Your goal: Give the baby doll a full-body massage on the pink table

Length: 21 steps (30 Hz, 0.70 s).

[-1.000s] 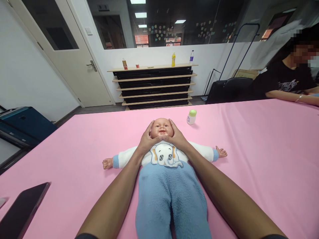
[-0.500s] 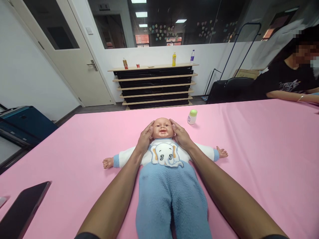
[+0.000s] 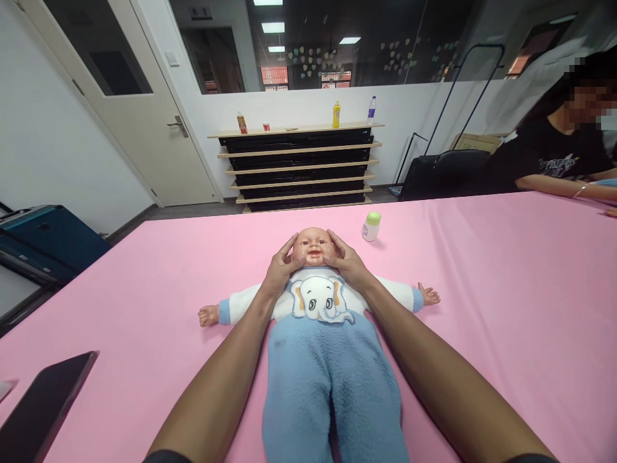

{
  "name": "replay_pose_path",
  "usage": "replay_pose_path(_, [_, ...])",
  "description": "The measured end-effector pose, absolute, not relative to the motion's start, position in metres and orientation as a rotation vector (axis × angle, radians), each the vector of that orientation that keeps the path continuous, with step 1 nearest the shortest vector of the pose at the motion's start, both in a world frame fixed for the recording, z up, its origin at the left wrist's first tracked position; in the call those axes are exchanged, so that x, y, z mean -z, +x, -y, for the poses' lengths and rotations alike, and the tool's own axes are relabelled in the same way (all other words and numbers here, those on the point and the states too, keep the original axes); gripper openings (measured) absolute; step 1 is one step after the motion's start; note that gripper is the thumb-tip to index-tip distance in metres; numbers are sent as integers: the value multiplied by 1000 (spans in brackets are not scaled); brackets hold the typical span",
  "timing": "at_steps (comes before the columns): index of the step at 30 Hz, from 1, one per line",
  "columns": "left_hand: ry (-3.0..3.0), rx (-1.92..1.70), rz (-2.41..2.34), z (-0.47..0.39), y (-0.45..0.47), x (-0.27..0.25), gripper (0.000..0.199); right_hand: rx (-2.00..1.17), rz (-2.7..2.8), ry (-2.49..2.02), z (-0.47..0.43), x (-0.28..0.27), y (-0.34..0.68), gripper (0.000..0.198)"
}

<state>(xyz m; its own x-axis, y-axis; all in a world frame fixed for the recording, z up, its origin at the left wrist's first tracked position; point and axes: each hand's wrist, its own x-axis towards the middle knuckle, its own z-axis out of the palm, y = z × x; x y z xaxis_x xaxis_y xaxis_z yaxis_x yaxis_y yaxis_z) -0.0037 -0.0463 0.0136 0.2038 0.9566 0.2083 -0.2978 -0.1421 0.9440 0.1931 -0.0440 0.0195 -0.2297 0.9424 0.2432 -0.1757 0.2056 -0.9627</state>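
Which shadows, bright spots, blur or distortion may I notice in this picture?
Head view: doll, left hand and right hand look fairly sharp; same view, the jar casts a soft, faint shadow; same view, bright panels show in the dark window; same view, the door slants, probably from lens distortion.

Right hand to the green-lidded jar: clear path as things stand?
Likely yes: the right hand rests against the doll's head on the side nearer the green-lidded jar, with only pink surface visible between hand and jar.

Head-worn camera; faces forward, down across pink table (image 3: 506, 308); doll (image 3: 318, 334) near
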Motion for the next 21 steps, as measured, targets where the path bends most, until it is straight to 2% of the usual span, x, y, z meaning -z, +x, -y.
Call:
replay_pose_path(6, [1189, -1258, -837, 43, -4, -12, 80, -1378, 1254, -823, 37, -11, 191, 74])
replay_pose_path(8, [1235, -1271, -833, 43, -4, -12, 88, -1293, 1317, -868, 40, -12, 190, 78])
replay_pose_path(11, [1326, -1283, -840, 46, -4, -14, 104, -1092, 1491, -949, 47, -17, 190, 103])
replay_pose_path(13, [1347, -1284, -873, 47, -4, -14, 106, -1025, 1537, -980, 51, -21, 190, 112])
replay_pose_path(19, [1216, -1264, -782, 46, -5, -13, 96, -1224, 1418, -852, 47, -22, 192, 98])
replay_pose_path(21, [1123, -1283, -729, 43, -5, -13, 87, -1311, 1343, -800, 43, -19, 192, 90])
